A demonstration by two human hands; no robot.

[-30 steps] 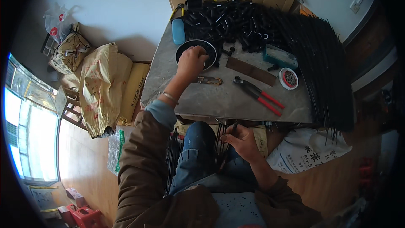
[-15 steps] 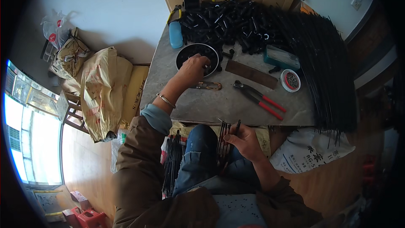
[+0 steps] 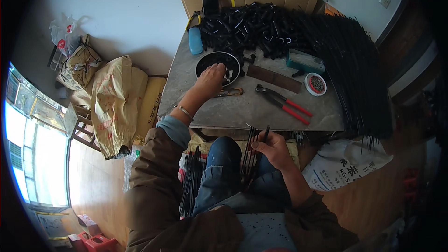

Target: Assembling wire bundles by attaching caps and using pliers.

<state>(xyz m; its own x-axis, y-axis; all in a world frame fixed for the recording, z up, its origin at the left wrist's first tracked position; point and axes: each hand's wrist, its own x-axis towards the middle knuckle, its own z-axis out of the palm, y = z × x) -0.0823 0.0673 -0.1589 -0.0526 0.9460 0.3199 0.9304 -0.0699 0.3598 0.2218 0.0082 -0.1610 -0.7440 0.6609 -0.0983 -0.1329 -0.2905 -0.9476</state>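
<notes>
Left hand (image 3: 211,78) lay open, fingers in the round black dish (image 3: 233,60) at the far left of the grey table (image 3: 242,109); right hand (image 3: 273,147) gripped thin black rods (image 3: 249,156) near the table's near edge; wooden floor (image 3: 93,177) at left.

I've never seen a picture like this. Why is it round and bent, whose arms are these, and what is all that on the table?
The camera sits on a person's head and looks down through a very wide lens, which bends straight edges. The arms are that person's own. The left hand reaches into a round black bowl on the grey table. The right hand, over the lap, has its grip shut on a bundle of thin black rods. On the table lie red-handled pliers, a heap of short black tubes, a small round tin and many long black rods.
</notes>
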